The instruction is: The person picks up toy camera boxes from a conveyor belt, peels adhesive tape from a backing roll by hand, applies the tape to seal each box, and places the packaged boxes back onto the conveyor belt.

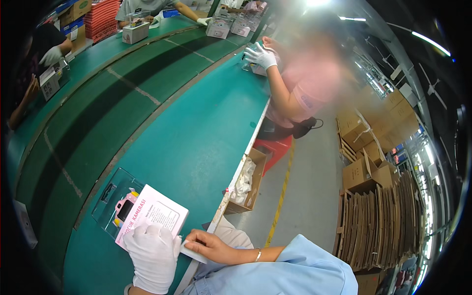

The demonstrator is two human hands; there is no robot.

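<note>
On the green table lies a white and pink box (164, 210) with a see-through plastic front part (105, 206). Inside the plastic sits a pink toy camera (126, 209) with yellow pieces at its ends. My left hand (153, 255), in a white glove, rests with curled fingers on the box's near edge and grips it. Bare and with a bracelet at the wrist, my right hand (211, 247) pinches a white end flap (194, 251) at the box's near right corner. The left fingertips are partly hidden.
A green conveyor belt (123, 108) runs along the left. Ahead, a person in pink (305, 88) handles another package. An open carton (250, 184) with white scraps hangs beside the table edge (221, 211). Flattened cardboard (381, 226) stands at right. Co-workers handle boxes (135, 33) across the belt.
</note>
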